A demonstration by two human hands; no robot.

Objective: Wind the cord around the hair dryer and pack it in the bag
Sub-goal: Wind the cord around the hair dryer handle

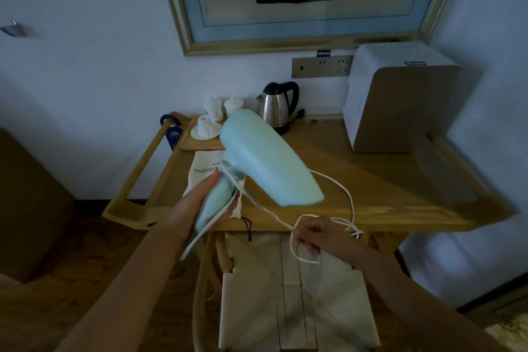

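Right now the left hand grips the handle of the mint hair dryer, held up w/ its barrel slanting away above the hand. The white cord loops off the handle to the right hand, which pinches it. The cloth bag lies flat on the wooden table, just beyond the left hand.

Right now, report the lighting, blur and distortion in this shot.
Head view: dim, bluish light; the left hand and hair dryer are slightly motion-smeared, the cord thin but traceable; wide-angle bending bows the table edges and picture frame.
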